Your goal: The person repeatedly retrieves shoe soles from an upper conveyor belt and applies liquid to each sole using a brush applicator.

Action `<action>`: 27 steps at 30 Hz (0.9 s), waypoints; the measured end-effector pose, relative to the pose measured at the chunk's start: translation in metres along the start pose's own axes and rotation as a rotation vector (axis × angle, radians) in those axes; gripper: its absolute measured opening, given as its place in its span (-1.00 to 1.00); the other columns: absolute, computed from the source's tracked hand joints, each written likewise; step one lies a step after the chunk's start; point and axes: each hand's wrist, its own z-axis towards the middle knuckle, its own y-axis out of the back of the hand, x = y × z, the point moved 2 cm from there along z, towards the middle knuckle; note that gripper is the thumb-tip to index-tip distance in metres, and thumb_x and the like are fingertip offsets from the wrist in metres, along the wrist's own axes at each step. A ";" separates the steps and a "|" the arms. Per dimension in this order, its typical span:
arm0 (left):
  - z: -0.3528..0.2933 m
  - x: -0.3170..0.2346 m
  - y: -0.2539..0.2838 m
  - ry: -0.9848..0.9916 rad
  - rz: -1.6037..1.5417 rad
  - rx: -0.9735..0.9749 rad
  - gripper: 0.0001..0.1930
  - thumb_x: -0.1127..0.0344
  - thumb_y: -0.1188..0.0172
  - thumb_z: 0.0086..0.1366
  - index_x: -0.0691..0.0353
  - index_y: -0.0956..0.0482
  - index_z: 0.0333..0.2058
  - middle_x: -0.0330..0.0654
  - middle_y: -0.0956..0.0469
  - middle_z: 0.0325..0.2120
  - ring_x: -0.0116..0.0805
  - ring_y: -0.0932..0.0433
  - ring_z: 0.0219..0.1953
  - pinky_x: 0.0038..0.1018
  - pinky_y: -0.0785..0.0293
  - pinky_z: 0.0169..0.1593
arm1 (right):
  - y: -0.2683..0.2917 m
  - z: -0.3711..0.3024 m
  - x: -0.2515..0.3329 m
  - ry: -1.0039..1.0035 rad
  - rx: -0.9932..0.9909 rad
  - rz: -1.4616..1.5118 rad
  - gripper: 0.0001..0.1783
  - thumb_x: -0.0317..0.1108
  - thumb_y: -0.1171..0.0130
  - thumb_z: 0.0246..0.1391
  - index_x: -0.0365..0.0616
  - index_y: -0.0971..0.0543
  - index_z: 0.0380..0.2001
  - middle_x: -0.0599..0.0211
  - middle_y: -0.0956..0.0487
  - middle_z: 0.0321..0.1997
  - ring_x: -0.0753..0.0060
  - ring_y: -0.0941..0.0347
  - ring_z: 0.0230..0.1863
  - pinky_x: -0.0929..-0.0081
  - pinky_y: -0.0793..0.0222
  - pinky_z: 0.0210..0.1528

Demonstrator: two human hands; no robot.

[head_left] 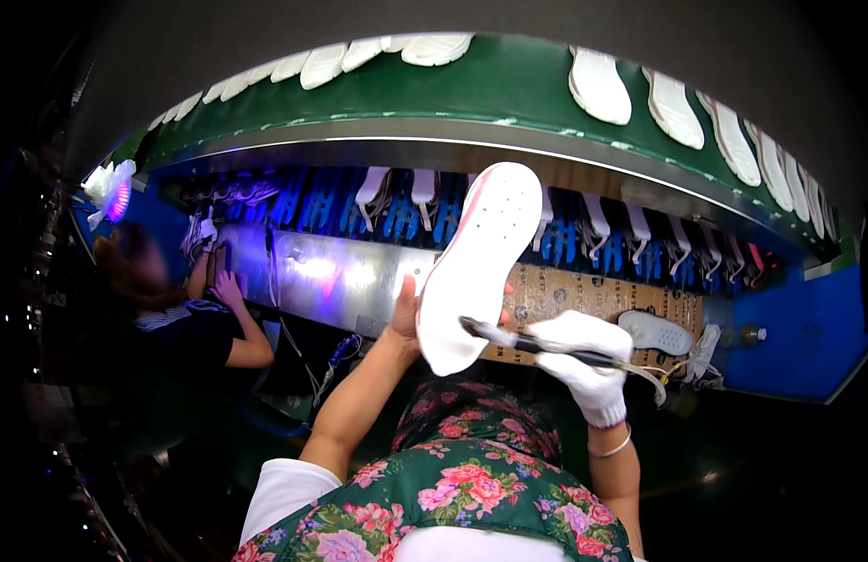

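Observation:
A white shoe sole (481, 262) with a pinkish edge and small dark holes stands tilted up in front of me. My bare left hand (408, 314) grips it from the left, fingers partly hidden behind it. My right hand (588, 361), in a white knit glove, is closed around a slim dark-handled brush (495, 332). The brush's dark tip lies over the lower part of the sole, seemingly touching it. Thin pale tubing trails from the handle's far end, to the right of the glove.
Another sole (656, 332) lies on printed cardboard (565, 290), near a clear bottle (752, 334). A green belt (527, 84) carries several white soles above. Below it, white straps (424, 192) hang among blue clips. At left, a co-worker (237, 323) handles something at the metal bench (340, 272).

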 end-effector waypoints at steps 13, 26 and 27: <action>0.169 -0.092 -0.018 -0.253 -0.318 -0.282 -0.44 0.11 0.22 0.51 0.54 -0.10 0.22 0.38 -0.07 0.23 0.19 -0.19 0.30 -0.11 -0.23 0.37 | -0.004 -0.056 -0.075 -0.462 -0.465 0.227 -0.76 -0.64 -0.30 -0.07 -0.37 -0.65 -0.24 0.07 -0.67 -0.18 0.38 -0.60 -0.21 0.55 -0.52 -0.16; 0.102 -0.143 -0.006 -0.477 0.508 -0.473 -0.48 0.25 -0.09 0.31 0.45 -0.30 0.15 0.19 -0.47 0.03 0.02 -0.53 0.02 -0.17 -0.48 0.14 | -0.011 -0.082 -0.101 -0.567 -0.489 0.184 -0.76 -0.67 -0.32 -0.08 -0.36 -0.67 -0.26 0.17 -0.68 -0.23 0.45 -0.59 -0.23 0.59 -0.51 -0.15; 0.098 -0.170 0.002 -0.634 0.775 -0.482 -0.54 0.29 -0.12 0.26 0.44 -0.40 0.08 0.16 -0.54 -0.05 0.01 -0.58 -0.05 -0.18 -0.55 0.04 | -0.010 -0.083 -0.102 -0.571 -0.485 0.181 -0.76 -0.67 -0.32 -0.08 -0.37 -0.67 -0.26 0.16 -0.68 -0.23 0.45 -0.59 -0.23 0.59 -0.52 -0.14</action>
